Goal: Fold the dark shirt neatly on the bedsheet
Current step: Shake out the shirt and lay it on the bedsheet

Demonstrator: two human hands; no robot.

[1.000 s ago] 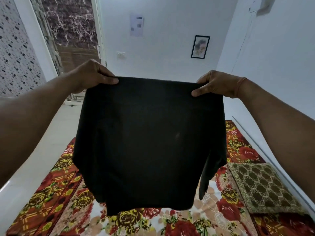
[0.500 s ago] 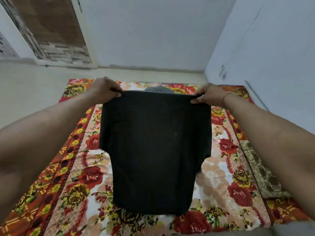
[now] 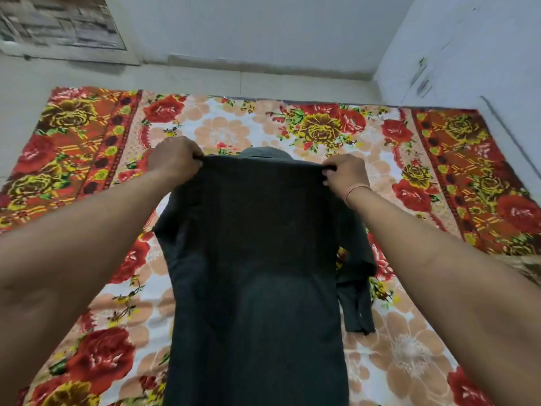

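Observation:
The dark shirt (image 3: pixel 257 259) stretches lengthwise down the middle of the floral bedsheet (image 3: pixel 307 124), back side up, its collar peeking out at the far end. My left hand (image 3: pixel 174 158) pinches the shirt's left shoulder corner. My right hand (image 3: pixel 344 172) pinches the right shoulder corner. Both hold the top edge taut, low over the sheet. One sleeve (image 3: pixel 355 297) lies crumpled out to the right; the left sleeve is tucked close to the body. The shirt's hem runs out of the bottom of the frame.
The bedsheet lies on a pale floor (image 3: pixel 205 77) with white walls behind and to the right (image 3: pixel 468 54). A patterned cushion's edge (image 3: pixel 527 265) shows at the right border. A stone-textured panel (image 3: pixel 58 22) stands at the far left.
The shirt has come down from hanging in the air to lying along the bedsheet. Both hands have moved down and forward with it, and my view has tilted downward.

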